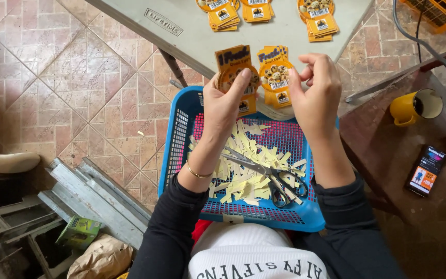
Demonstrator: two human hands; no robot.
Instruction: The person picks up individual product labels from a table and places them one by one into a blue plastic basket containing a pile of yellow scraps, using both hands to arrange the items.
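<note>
Left hand grips yellow label; scissors in blue basket.

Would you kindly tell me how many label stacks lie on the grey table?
4: three along the far edge, left, middle and right; one at the near edge beside the hands. More may lie out of view.

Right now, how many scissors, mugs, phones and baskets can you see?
Scissors: 1
Yellow mug: 1
Phone: 1
Blue basket: 1
Orange basket: 1
Total: 5
</note>
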